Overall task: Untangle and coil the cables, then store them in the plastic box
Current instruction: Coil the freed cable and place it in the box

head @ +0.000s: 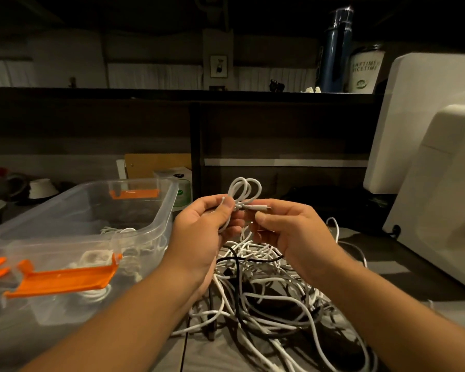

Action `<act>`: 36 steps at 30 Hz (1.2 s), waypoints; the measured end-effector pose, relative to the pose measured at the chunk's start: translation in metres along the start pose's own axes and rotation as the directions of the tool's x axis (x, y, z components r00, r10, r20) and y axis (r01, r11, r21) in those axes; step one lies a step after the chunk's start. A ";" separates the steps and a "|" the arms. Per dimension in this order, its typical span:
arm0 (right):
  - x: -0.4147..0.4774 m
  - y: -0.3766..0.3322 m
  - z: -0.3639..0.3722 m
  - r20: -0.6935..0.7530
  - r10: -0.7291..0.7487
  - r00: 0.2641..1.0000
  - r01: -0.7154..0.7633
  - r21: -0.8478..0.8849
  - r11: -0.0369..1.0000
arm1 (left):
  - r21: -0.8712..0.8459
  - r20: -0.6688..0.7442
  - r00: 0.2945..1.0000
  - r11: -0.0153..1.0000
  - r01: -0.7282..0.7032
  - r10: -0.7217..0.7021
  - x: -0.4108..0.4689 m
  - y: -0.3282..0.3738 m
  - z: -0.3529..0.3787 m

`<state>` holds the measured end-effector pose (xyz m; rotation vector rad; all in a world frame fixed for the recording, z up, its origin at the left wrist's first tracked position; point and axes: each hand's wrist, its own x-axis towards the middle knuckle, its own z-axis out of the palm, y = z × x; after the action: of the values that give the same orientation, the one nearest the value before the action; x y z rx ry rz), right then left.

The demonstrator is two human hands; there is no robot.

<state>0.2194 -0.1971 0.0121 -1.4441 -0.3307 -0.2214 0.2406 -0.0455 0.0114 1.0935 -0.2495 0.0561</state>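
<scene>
Both hands are raised above the desk (408, 267), close together, sharing one white cable (259, 189). The left hand (199, 234) pinches it under the thumb, fingers curled round the strands; the right hand (293, 237) is curled too and holds the end with the plug (261, 207) between thumb and fingers. Above the hands the cable stands in a few small loops, their long axis upright, while the plug lies about level and points to the right. A strand drops from the left hand toward the tangle of cables (274, 296), mostly white with a black cable (235, 257) running through it, which lies on the desk below and between the forearms, toward the near edge. The plastic box (161, 226), clear with an orange latch (65, 280) on its near end, sits on the left side of the desk just beside the left wrist; coiled white cables (118, 231) lie inside it. A blue bottle (336, 52) and a white cup (364, 71) stand on the shelf behind the desk, at the far right.
</scene>
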 end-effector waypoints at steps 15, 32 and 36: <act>-0.007 -0.004 -0.003 -0.028 -0.412 0.911 0.249 -0.757 0.604 | 0.304 0.137 0.989 0.948 -0.089 0.048 0.001 -0.005 -0.005; -0.002 -0.003 0.002 -0.181 -0.196 0.964 0.142 -0.273 0.951 | 0.353 0.149 0.988 0.931 -0.094 0.043 0.001 -0.007 -0.007; -0.002 -0.004 0.002 -0.158 -0.200 0.967 0.147 -0.294 0.944 | 0.303 0.109 0.994 0.953 -0.014 -0.021 0.000 -0.007 -0.005</act>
<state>0.2157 -0.1953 0.0155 -1.6600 -0.2821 -0.5630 0.2432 -0.0441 0.0031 1.4061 -0.3471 0.0308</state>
